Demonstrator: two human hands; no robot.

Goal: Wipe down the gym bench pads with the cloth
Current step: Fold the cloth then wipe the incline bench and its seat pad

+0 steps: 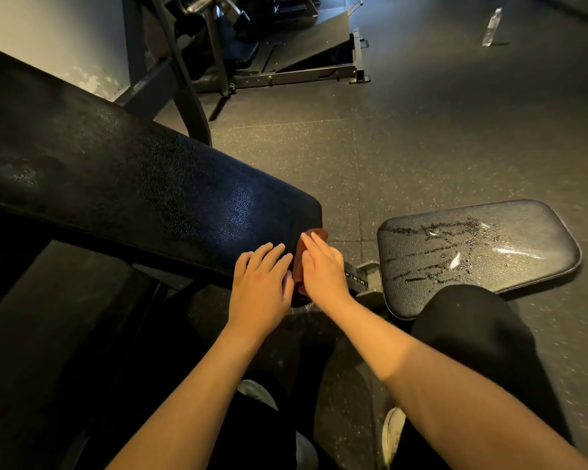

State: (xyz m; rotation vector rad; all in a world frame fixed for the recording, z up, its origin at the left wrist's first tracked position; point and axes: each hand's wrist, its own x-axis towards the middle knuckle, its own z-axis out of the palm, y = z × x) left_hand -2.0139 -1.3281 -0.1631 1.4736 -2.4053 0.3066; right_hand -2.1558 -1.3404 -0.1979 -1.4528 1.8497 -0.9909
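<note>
Two hands at the lower end of the back pad [133,184], which is long, black and inclined.

Left hand [260,283]: lies flat on the pad surface near its end corner, fingers straight and slightly spread, gripping nothing. Its thumb side is just beside the cloth.

Right hand [323,269]: fingers straight and held together, palm pressing the cloth [298,266] against the end edge of the back pad. The fingers are not curled round it.

Cloth: reddish-brown and bunched, lying on the end edge of the back pad, between the two hands and mostly covered by the right one. One fold shows above the right fingertips.

Seat pad [479,252]: separate from the back pad and lower, to the right across a gap. Its top carries wet streaks and droplets in rough horizontal bands, with glare at its right side. A knee in black trousers [472,334] overlaps its near edge.

Surroundings: speckled rubber floor [421,147]; a dark machine frame [286,62] beyond the back pad; a clear plastic bottle [492,27] standing on the floor, well apart from the bench. A light shoe [392,432] shows at the bottom.
</note>
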